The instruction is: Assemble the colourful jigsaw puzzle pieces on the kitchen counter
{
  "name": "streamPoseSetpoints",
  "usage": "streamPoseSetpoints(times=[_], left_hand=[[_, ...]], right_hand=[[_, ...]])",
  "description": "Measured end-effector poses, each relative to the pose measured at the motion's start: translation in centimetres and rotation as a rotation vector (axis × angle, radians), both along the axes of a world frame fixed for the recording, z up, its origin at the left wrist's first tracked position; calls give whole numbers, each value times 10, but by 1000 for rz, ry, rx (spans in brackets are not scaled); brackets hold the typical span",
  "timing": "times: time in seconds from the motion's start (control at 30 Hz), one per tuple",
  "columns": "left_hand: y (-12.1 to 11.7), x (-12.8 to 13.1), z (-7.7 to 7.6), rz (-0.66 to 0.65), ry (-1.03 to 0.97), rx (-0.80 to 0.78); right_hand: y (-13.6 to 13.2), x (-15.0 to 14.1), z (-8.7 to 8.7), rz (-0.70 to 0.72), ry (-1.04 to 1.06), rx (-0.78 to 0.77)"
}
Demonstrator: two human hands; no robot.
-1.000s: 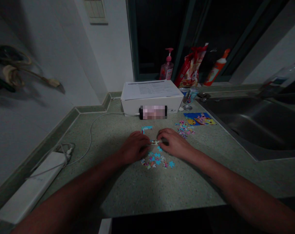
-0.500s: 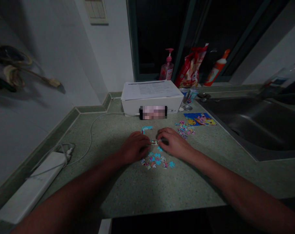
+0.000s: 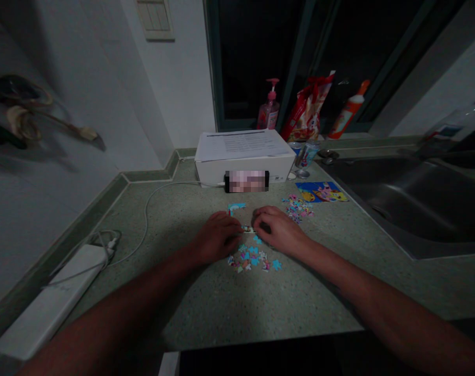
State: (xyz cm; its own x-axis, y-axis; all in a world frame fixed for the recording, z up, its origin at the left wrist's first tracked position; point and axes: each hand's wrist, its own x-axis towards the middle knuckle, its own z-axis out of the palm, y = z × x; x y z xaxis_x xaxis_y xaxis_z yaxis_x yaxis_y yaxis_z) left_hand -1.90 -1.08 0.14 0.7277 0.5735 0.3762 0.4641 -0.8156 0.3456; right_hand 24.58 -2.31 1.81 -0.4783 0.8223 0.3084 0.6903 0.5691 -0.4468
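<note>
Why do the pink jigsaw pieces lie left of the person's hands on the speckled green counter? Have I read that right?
No, the side is wrong: the head view shows the small pink jigsaw pieces on the right, beyond the right hand, not left of it or the left hand, on the speckled green counter.

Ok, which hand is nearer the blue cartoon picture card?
Right. The right hand sits nearer the person than the blue cartoon picture card and to its left; the left hand lies farther left still.

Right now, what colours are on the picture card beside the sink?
Blue, with yellow and pink cartoon figures on the picture card; head view.
</note>
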Motion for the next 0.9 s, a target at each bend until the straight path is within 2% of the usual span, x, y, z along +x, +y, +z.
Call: streamPoseSetpoints(times=[0.43, 0.7, 0.9], left_hand=[[0, 0, -1, 9, -14, 12], [5, -4, -4, 231, -93, 82], [8, -5, -7, 318, -80, 71]], right_hand=[[2, 3, 5, -24, -4, 11], [6, 11, 11, -131, -146, 24], [6, 10, 10, -140, -184, 14]])
